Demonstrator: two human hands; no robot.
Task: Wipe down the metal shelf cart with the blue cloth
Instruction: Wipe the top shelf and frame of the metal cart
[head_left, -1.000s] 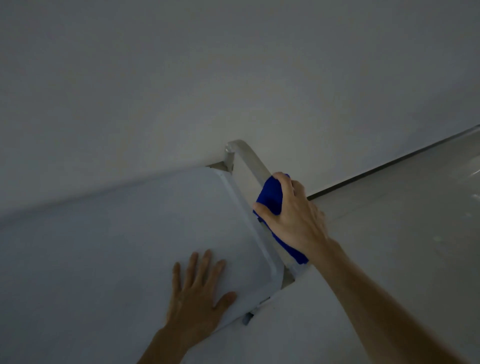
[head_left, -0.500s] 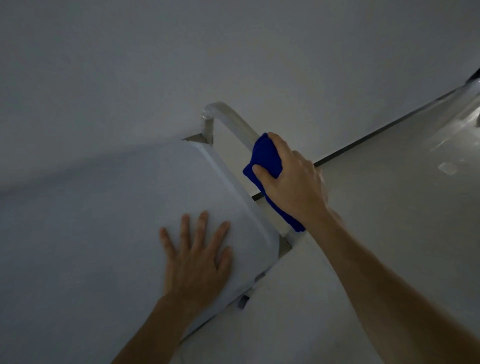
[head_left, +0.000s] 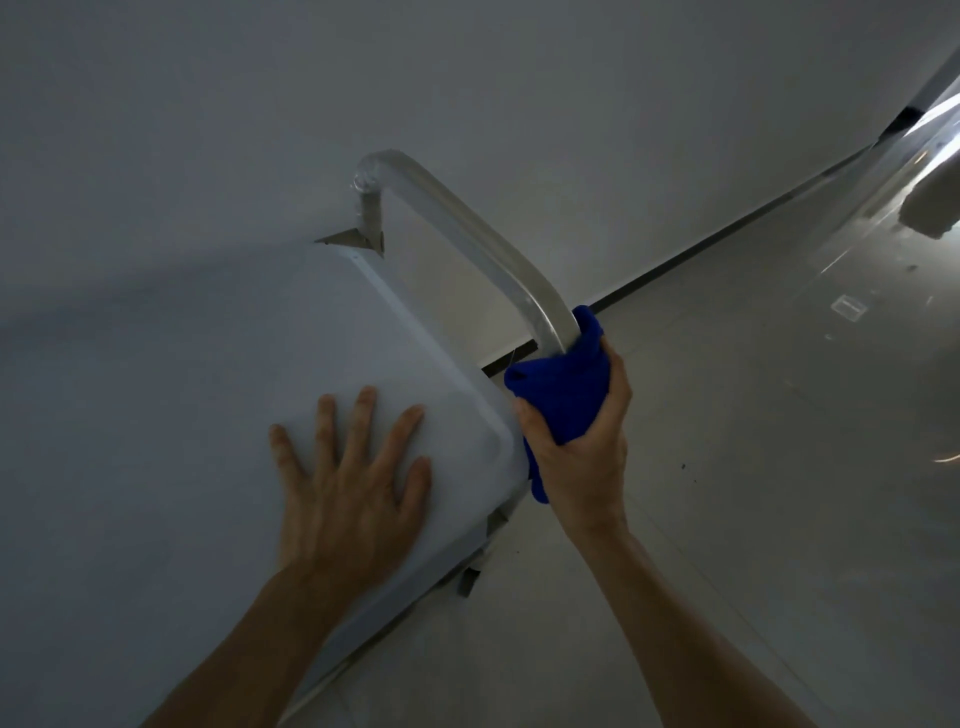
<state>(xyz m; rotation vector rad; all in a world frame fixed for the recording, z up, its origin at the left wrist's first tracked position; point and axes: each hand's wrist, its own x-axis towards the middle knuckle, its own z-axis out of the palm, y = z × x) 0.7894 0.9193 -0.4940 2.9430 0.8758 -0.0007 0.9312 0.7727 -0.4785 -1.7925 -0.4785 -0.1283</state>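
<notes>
The pale grey metal shelf cart (head_left: 218, 395) is steadied at seven o'clock by the left hand (head_left: 353, 488), laid flat with fingers spread. The curved silver tubular handle (head_left: 467, 234) is being worked: at four o'clock the bunched blue cloth (head_left: 558, 395) is clenched around its near end by the right hand (head_left: 587, 441). Lower shelves, unseen, presumably remain.

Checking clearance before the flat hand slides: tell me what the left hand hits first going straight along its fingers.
The left hand lies flat on the cart top; its fingers point at the raised far rim, then the handle. Depth is unclear.
</notes>
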